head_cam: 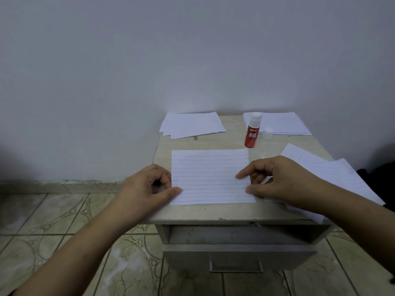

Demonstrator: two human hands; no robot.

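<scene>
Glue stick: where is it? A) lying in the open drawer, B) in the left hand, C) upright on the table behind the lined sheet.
C: the glue stick stands upright on the table, just beyond the sheet's far right corner.

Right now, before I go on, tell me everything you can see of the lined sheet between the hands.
The lined sheet is white paper with thin horizontal rules, lying flat and landscape on the tabletop. A band along its far edge looks unruled. The left hand has its thumb on the near left corner; the right hand has forefinger and thumb tips at the right edge. Whether they pinch or only press cannot be told.
</scene>
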